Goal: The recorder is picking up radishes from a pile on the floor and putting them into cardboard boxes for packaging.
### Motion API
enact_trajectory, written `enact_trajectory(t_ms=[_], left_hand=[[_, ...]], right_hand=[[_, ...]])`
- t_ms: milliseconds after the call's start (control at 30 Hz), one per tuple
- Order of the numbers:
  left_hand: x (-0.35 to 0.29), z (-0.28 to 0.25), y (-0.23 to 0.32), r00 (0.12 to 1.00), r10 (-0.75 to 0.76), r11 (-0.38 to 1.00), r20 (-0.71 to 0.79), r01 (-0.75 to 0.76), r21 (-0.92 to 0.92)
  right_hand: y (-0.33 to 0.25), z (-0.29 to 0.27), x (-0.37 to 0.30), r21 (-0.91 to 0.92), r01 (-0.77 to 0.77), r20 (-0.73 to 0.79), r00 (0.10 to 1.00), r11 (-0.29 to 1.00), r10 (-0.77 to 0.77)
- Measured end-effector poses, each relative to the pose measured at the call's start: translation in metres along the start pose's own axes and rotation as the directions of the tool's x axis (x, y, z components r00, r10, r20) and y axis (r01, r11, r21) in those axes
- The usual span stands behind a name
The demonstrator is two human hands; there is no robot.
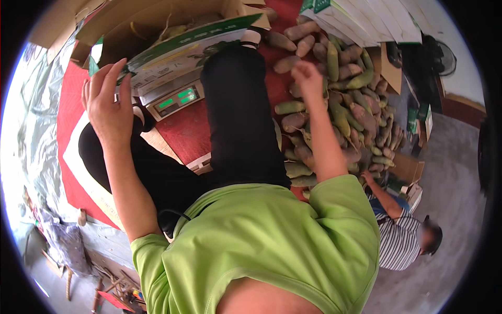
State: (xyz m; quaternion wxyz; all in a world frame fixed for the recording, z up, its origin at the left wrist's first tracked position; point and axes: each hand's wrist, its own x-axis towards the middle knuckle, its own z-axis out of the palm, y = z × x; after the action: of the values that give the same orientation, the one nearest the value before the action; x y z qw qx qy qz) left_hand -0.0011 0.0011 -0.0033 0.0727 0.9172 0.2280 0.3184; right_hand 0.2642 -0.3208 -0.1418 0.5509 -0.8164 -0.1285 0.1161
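Note:
My left hand (pixel 108 104) is open, fingers stretched out beside the near left corner of a white-and-green cardboard box (pixel 188 55). Several long root vegetables lie inside the box, partly hidden by its wall. The box rests on a scale (pixel 178 100) with a lit green display. Over the near edge of a large heap of long radishes (pixel 342 112), some green and some reddish-brown, hovers my right hand (pixel 307 79). Its fingers look curled but are smeared by motion, so whether anything is in them cannot be told.
Red cloth (pixel 183 133) covers the floor under the scale and heap. More white cartons (pixel 361 21) stand at the far right. A co-worker in a striped shirt (pixel 400 238) reaches toward the heap from the right. Clear plastic sheeting (pixel 31 125) hangs at the left.

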Motion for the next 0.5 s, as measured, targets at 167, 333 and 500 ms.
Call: enact_trajectory(t_ms=[167,333,500], left_hand=[[-0.005,0.004,0.002,1.0,-0.012,0.999,-0.021,0.012,-0.035],[-0.01,0.003,0.005,0.998,-0.006,1.0,-0.059,0.006,-0.011],[-0.008,0.006,0.002,0.993,0.051,0.998,-0.104,-0.046,0.049]], right_hand=[[0.137,0.008,-0.112,-0.463,0.086,0.333,0.939,0.882,0.083],[0.153,0.01,-0.182,-0.605,-0.081,0.439,0.796,0.792,0.417],[0.191,-0.013,-0.182,-0.599,-0.134,0.342,0.849,0.79,0.404]])
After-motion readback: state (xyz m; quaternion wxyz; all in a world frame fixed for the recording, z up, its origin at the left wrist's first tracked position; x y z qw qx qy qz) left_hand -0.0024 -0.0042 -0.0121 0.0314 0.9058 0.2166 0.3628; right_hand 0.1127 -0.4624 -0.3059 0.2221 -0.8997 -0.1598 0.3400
